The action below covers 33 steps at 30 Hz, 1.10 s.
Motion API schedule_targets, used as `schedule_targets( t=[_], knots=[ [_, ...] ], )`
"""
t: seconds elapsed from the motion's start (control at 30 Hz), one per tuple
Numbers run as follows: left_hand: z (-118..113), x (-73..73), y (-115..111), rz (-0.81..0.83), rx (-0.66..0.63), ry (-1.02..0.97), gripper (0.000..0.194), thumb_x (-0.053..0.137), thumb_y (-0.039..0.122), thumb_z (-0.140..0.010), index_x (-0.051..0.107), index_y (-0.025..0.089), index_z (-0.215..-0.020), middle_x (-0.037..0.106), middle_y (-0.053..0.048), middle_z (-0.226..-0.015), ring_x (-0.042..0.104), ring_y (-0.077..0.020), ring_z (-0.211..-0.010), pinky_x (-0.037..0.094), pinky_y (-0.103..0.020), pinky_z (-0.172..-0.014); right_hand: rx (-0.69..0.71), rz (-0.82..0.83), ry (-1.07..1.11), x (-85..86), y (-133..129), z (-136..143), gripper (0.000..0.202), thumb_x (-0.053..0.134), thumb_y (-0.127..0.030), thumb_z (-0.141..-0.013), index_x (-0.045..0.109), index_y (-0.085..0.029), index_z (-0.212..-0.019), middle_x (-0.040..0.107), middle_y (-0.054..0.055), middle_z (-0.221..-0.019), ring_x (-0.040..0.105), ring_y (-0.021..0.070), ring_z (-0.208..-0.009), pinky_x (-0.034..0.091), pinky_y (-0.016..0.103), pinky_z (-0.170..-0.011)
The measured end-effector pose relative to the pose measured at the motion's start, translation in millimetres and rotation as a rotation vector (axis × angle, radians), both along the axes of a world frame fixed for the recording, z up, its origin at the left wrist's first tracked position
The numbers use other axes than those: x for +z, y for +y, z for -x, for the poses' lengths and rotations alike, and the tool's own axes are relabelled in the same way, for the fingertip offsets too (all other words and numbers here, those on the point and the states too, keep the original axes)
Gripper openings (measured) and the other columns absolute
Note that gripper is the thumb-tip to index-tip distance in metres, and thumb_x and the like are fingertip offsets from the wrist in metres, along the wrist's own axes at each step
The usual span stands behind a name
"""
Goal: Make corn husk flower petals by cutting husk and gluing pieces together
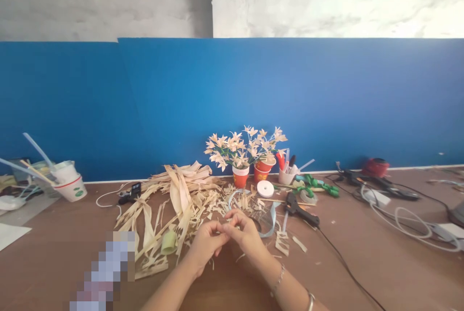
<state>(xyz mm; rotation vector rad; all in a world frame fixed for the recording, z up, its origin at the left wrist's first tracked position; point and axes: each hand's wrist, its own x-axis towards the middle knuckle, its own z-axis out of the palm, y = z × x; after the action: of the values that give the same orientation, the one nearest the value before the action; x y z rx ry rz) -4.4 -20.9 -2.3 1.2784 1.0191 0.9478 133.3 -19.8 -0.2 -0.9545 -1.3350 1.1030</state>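
My left hand (209,242) and my right hand (245,233) meet at the fingertips above the table's near middle. Both are closed in a pinch, and whatever lies between the fingers is too small or hidden to make out. Dried corn husks (179,192) and torn husk scraps spread out just beyond and left of my left hand. By it lies a pale green roll (168,242). Close to my right hand are a light blue ribbon (272,220) and a black glue gun (301,209). Pale husk flowers (235,147) stand in red paper cups (240,177) behind.
A white ribbon spool (265,188) and a cup of pens and tools (286,176) stand at the back. Green tape (319,185) lies beside them. Cables (406,219) cross the right side; white cups (72,185) with glue sticks stand left. A blue partition (290,89) closes the back.
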Motion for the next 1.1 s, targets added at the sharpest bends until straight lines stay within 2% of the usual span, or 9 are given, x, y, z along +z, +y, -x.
schedule_targets(
  t=[0.23,0.43,0.57,0.7,0.9,1.1],
  knots=[
    [-2,-3.1,-2,-0.003,-0.011,-0.013,0.038,0.069,0.043,-0.066,0.040,0.019,-0.060,0.038,0.010,-0.044,0.029,-0.0039,-0.036,0.016,-0.019,-0.039,0.002,-0.023,0.016,-4.7,1,1,0.030,0.072,-0.035,-0.065,0.051,-0.017,-0.053,0.056,0.004,-0.089,0.054,0.0204,-0.089,0.037,0.032,-0.085],
    [-1,-2.2,-1,-0.005,0.046,0.020,0.031,0.067,0.042,-0.068,0.052,0.015,-0.063,0.043,0.008,-0.046,0.031,-0.0036,-0.036,0.019,-0.020,-0.040,-0.022,0.038,0.041,-1.7,4,-2,0.029,0.072,-0.037,-0.064,0.054,-0.017,-0.052,0.056,0.004,-0.085,0.053,0.0194,-0.084,0.038,0.031,-0.082],
    [1,1.7,-1,0.034,0.014,0.013,0.027,0.067,0.039,-0.067,0.057,0.014,-0.066,0.049,0.005,-0.051,0.032,-0.0033,-0.037,0.018,-0.020,-0.041,-0.046,0.107,0.077,2.3,6,-5,0.030,0.072,-0.041,-0.064,0.057,-0.017,-0.053,0.058,0.004,-0.089,0.053,0.0199,-0.087,0.037,0.031,-0.084],
    [2,1.7,-2,0.046,-0.033,0.020,0.028,0.064,0.040,-0.069,0.060,0.013,-0.069,0.055,0.002,-0.056,0.033,-0.0032,-0.037,0.018,-0.020,-0.041,-0.077,0.068,0.092,0.5,9,-5,0.034,0.073,-0.041,-0.063,0.053,-0.017,-0.050,0.059,0.004,-0.083,0.054,0.0197,-0.085,0.038,0.032,-0.083],
    [-1,-4.6,0,0.023,0.001,0.072,0.030,0.067,0.043,-0.065,0.056,0.015,-0.064,0.042,0.008,-0.041,0.032,-0.0052,-0.035,0.020,-0.020,-0.041,-0.172,-0.041,-0.001,-4.3,11,-7,0.035,0.069,-0.039,-0.068,0.046,-0.018,-0.052,0.059,0.004,-0.080,0.054,0.0183,-0.081,0.040,0.029,-0.077],
    [-4,1.6,-2,0.019,0.067,0.121,0.031,0.069,0.045,-0.061,0.055,0.017,-0.063,0.035,0.010,-0.036,0.031,-0.0061,-0.035,0.019,-0.020,-0.041,-0.177,-0.120,-0.129,-3.6,9,-7,0.032,0.066,-0.036,-0.072,0.048,-0.018,-0.052,0.060,0.004,-0.083,0.056,0.0190,-0.084,0.040,0.031,-0.081]
  ],
)
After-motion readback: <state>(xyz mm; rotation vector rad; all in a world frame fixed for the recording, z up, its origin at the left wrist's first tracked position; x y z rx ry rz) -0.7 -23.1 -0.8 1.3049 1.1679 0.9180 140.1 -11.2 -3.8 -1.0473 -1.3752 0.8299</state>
